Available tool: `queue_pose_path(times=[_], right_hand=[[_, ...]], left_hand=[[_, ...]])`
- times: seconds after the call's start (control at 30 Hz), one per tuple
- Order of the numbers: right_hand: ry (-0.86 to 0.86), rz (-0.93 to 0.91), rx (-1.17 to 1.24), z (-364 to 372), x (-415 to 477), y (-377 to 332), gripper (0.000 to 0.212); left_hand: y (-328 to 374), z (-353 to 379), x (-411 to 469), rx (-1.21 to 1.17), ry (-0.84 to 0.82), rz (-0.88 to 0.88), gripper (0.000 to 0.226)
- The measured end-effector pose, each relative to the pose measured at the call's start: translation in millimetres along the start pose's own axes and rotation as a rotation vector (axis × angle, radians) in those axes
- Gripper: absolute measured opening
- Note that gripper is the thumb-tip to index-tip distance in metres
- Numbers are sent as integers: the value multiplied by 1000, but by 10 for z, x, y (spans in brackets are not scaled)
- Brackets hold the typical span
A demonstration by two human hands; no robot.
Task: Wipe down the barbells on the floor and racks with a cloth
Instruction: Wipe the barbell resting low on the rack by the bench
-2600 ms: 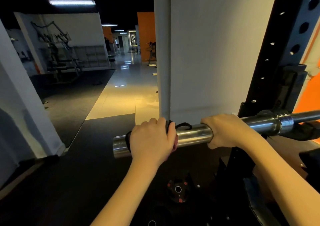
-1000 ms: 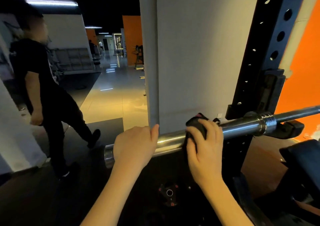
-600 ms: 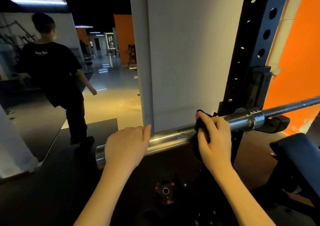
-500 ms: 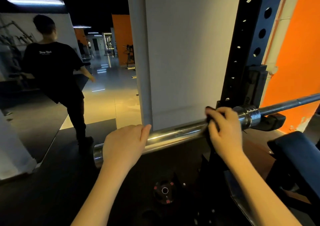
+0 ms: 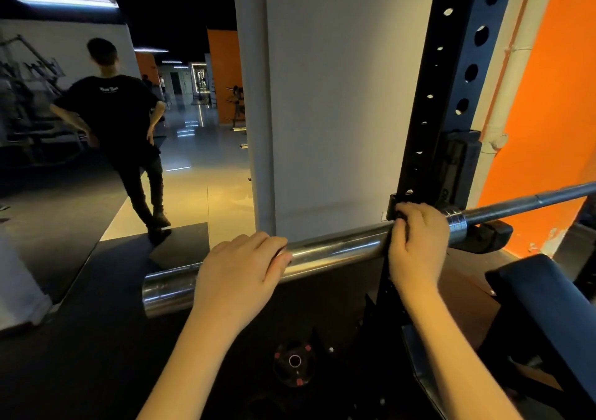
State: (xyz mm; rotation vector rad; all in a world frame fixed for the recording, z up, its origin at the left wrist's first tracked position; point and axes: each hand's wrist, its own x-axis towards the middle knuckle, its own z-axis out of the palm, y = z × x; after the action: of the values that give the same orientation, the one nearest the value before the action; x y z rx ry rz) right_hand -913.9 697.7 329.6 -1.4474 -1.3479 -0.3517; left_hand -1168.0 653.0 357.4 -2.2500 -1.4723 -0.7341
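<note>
Head view showed the barbell [image 5: 335,252] lying across the rack, its chrome sleeve [image 5: 322,255] pointing left and its thinner shaft [image 5: 532,200] running off to the right past the hook [image 5: 490,235] on the rack upright [image 5: 451,81]. The dark cloth [image 5: 399,217] sat at the inner end of the sleeve, just beside the collar [image 5: 456,223], and the right hand [image 5: 416,245] had its grip closed round the cloth and the bar together, with only a small part of the cloth visible past the fingers. A second earlier that hand and cloth were near the middle of the sleeve; they had since travelled rightward along it to the collar. Earlier still, the cloth was under the left hand, near the free end of the sleeve. The left hand [image 5: 238,274] kept its grip curled over the outer part of the sleeve, with no cloth under it. In my judgement, the sleeve from mid-length to the collar had now been wiped, and the collar and shaft beyond the hook were the likely next sections. The stretch beneath the left hand could not be confirmed clean. A weight plate [image 5: 294,363] lay on the floor [image 5: 80,339] below the bar, and a padded bench [image 5: 545,306] stood at lower right. A bystander [image 5: 119,119] in dark clothing had entered at left and stood well apart from the work.
</note>
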Motion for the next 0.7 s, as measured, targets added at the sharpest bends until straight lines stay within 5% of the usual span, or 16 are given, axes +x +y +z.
queue_pose_path(times=[0.17,0.37,0.7], right_hand=[[-198,-345,75,-68,-190,-120,39],[-20,-50,-42,-48,76,62,28],[28,-102,62,198,-423,-676,34]], left_hand=[[48,-96,3,-62,-74,-40,44],[32,-126,-11,-91,-113,-6,47],[-394,-424,-45,-206,-205,211,31]])
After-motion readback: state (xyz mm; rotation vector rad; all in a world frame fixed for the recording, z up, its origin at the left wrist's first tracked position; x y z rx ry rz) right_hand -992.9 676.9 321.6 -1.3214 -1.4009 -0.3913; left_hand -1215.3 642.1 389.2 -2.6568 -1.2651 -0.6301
